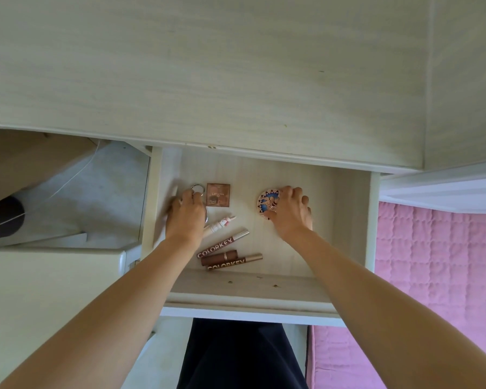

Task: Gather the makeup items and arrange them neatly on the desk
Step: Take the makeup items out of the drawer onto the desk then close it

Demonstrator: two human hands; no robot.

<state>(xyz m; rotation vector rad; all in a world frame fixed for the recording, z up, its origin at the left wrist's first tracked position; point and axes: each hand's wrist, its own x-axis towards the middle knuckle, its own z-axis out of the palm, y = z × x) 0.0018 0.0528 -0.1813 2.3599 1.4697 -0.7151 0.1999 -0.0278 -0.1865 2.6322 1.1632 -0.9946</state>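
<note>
The right hand (288,211) has its fingers curled over the right edge of a round compact (267,203) with a blue and gold patterned lid; the thumb lies along the compact's near rim, so the hand grips it from the side while it lies flat on the drawer (345,220) floor. The left hand (186,214) curls its fingers round a metal ring (197,189) at the far left of the drawer; the ring's top loop shows above the knuckles and another curved metal edge shows just below the hand's right side. What else the left palm covers cannot be told.

Between the two hands, just right of the ring, lies a square brown palette (218,195) marked LEIXINA, apart from both hands. Below it, close to the left wrist, a pale tube (220,223) lies slanted, its lower end hidden under the wrist. Nearer the drawer front lie three more slanted pieces: a long Colorkey tube (223,242), a short brown lipstick (219,257) touching it from below, and a second Colorkey tube (235,262) just beside that one.

The drawer is pulled out from under a pale wood desk (236,80). To the right is a pink quilt (438,262); below the drawer is dark clothing (242,357).
</note>
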